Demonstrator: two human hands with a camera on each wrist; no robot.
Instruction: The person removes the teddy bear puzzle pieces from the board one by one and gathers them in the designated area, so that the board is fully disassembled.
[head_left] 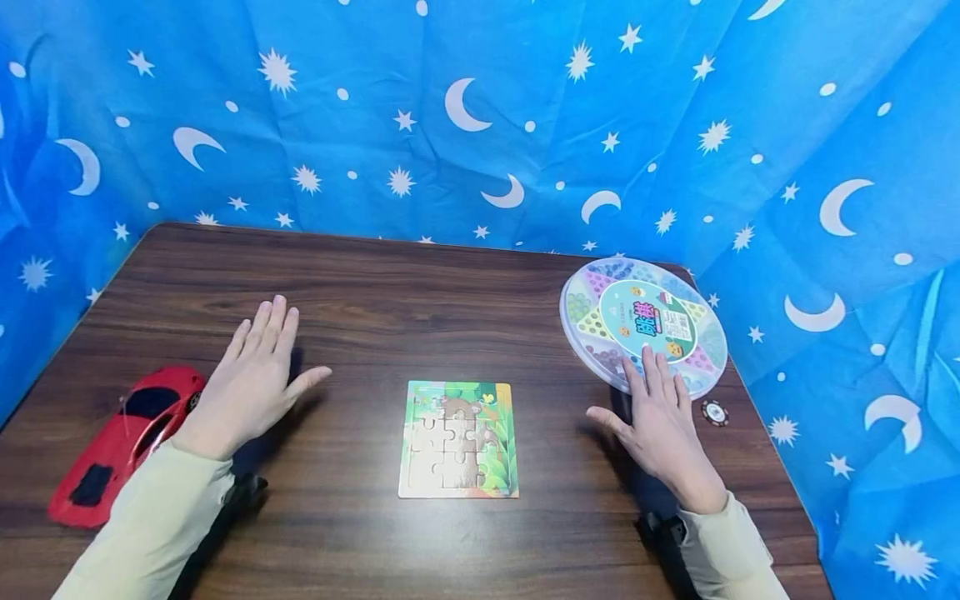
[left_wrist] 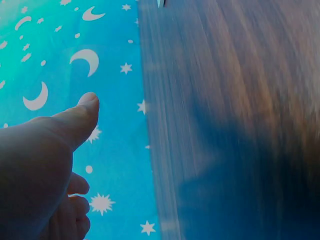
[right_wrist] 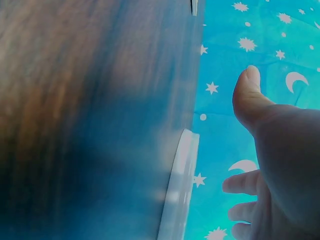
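A small jigsaw puzzle (head_left: 459,439) with a green animal picture lies flat near the middle of the brown wooden table (head_left: 420,292). My left hand (head_left: 258,371) hovers palm down to the left of it, fingers straight and together, thumb out, holding nothing. On the other side, my right hand (head_left: 656,417) is spread flat with its fingertips over the near edge of a round clear game box (head_left: 642,325). The left wrist view shows my left thumb (left_wrist: 80,117) against the blue cloth; in the right wrist view my right thumb (right_wrist: 248,97) is beside the box's rim (right_wrist: 180,185).
A red toy car (head_left: 123,442) lies at the table's left edge, next to my left forearm. A small round chip (head_left: 715,412) sits right of my right hand. Blue cloth (head_left: 480,117) with moons and stars walls the table on three sides.
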